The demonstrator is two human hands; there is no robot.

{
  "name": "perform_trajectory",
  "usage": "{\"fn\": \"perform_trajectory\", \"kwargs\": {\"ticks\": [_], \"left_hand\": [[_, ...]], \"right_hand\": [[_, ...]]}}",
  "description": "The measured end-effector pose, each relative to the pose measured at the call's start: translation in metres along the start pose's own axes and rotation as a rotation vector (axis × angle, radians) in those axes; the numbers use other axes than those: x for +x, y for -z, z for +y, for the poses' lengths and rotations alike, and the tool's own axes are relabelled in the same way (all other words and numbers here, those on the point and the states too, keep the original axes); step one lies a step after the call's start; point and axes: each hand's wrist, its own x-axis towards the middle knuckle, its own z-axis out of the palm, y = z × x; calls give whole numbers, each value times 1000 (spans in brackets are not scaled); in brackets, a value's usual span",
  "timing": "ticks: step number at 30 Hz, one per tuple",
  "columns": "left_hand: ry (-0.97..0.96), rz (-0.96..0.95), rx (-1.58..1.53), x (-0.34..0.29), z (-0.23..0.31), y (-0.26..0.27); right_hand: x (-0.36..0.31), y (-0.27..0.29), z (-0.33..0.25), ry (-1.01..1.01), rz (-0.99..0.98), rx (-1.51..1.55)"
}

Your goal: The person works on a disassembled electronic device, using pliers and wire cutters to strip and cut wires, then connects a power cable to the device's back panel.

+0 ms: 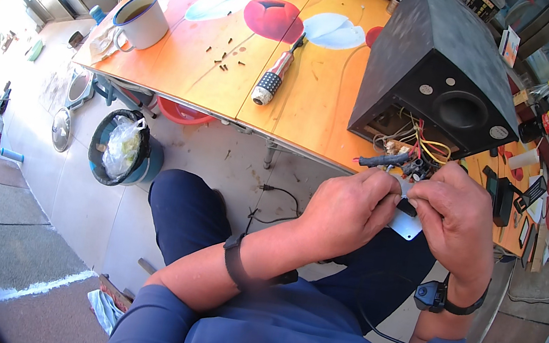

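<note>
My left hand (pixel 354 202) and my right hand (pixel 455 212) are close together above my lap, at the table's front edge. Both have their fingers pinched on a silvery metal panel (pixel 407 227) with a small black part (pixel 407 206) on it. Just behind my fingertips is a tangle of coloured wires (pixel 425 149) and dark components. These wires run into the open lower section of a black speaker box (pixel 435 75), which lies tilted on the table. My fingers cover much of the panel's upper part.
On the orange flower-patterned table (pixel 184 64) lie a screwdriver (pixel 274 80) with a star-patterned handle and several small screws (pixel 224 65). A white enamel mug (pixel 142 21) stands at the left. Below is a lined bin (pixel 126 151); a black cable (pixel 284 201) trails under the table.
</note>
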Motion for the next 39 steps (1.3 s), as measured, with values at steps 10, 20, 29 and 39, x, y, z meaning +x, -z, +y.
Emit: {"fn": "perform_trajectory", "kwargs": {"ticks": [10, 20, 29, 39], "left_hand": [[29, 9, 3, 3, 3, 5], [131, -30, -66, 3, 6, 8], [128, -26, -56, 4, 7, 9], [110, -14, -60, 3, 5, 9]], "right_hand": [[1, 1, 7, 85, -31, -63], [-6, -4, 16, 49, 106, -29], [-2, -1, 13, 68, 41, -84], [5, -1, 12, 62, 9, -57]]}}
